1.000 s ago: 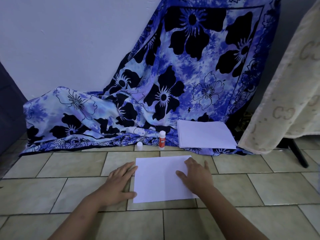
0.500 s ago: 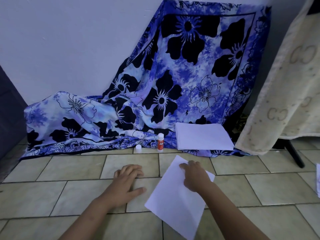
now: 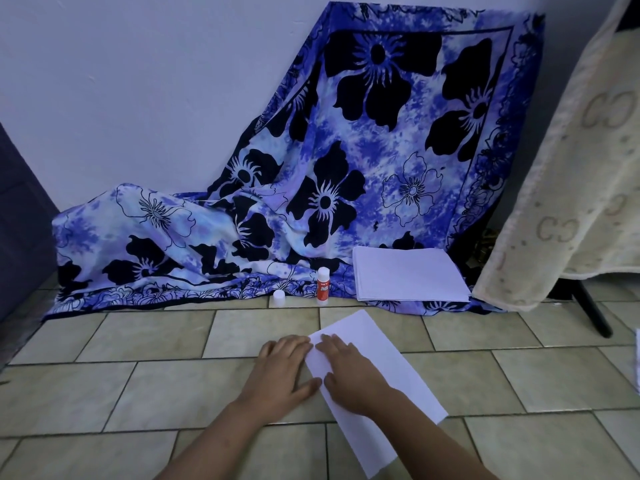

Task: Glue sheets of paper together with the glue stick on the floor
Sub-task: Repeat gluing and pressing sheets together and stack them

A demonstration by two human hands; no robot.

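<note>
White sheet (image 3: pixel 388 358); cloth (image 3: pixel 346 174) — blue (black flowers); beige tiles (image 3: pixel 156 334).

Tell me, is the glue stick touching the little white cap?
Apart. The head view shows a clear gap between the glue stick and the cap.

Bare floor tiles (image 3: pixel 156 341) open to the left; glue stick (image 3: pixel 323 285) and cap (image 3: pixel 279 296) stand ahead

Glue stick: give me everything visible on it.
The glue stick is a small, plastic-looking cylinder with a red-orange label, white lettering and a white top. It stands upright at the front edge of the cloth, between a loose white cap to its left and the paper stack to its right, touching neither. Nothing grips it.
</note>
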